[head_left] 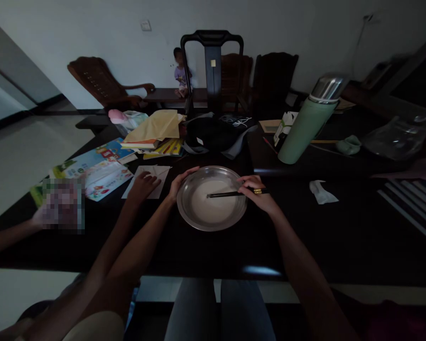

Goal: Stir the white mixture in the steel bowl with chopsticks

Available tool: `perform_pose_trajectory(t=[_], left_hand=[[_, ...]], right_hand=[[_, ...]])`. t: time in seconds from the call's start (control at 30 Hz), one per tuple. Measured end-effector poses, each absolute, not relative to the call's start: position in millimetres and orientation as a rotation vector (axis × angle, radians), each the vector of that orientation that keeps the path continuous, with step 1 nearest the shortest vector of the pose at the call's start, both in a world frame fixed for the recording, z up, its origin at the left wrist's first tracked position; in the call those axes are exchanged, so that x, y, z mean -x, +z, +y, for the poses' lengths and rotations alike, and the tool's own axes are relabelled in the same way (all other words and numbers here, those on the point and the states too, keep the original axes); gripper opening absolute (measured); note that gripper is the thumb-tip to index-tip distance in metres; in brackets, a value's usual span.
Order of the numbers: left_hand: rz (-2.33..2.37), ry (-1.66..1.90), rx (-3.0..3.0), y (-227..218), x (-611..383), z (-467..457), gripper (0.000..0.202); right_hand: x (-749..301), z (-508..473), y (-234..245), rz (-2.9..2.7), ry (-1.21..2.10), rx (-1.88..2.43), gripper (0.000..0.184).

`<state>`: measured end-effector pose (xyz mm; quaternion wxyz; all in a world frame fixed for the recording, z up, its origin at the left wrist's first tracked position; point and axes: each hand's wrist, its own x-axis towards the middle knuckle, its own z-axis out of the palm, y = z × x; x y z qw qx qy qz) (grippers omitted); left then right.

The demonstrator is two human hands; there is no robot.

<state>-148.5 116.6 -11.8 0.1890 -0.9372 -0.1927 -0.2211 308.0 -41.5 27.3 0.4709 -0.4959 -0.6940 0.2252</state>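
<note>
A round metal plate (195, 219) holding a thin whitish layer sits on the dark table in front of me. My left hand (178, 183) curls around its left rim and grips it. My right hand (257, 191), wearing a ring, is closed on a pair of dark chopsticks (224, 194). The chopsticks lie level over the plate, tips pointing left near its middle.
Another person's hand (144, 184) rests on a white paper (152, 179) left of the plate, and a further arm (7, 237) lies at far left. Books (102, 168), a black bag (213, 132), a green thermos (307, 125) and a crumpled tissue (321, 192) crowd the table (341, 237). Chairs stand behind.
</note>
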Motion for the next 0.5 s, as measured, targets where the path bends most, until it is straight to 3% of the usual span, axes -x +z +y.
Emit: perform_pose_trajectory(t=[0.23,0.4,0.5], left_hand=[[-0.551,-0.665,2.684,-22.1,152.9,122.2,0.05],[-0.559,-0.651,2.719,-24.1,156.1,124.8,0.052],[-0.549,-0.665,2.719,-23.4,155.4,124.2,0.052]], right_hand=[[-316.8,-44.1,31.7,-1.561,0.568,1.172,0.043],[-307.7,-43.6,29.6,-1.697,0.588,1.189,0.03],[-312.7,-43.0,30.1,-1.582,0.514,1.231,0.034]])
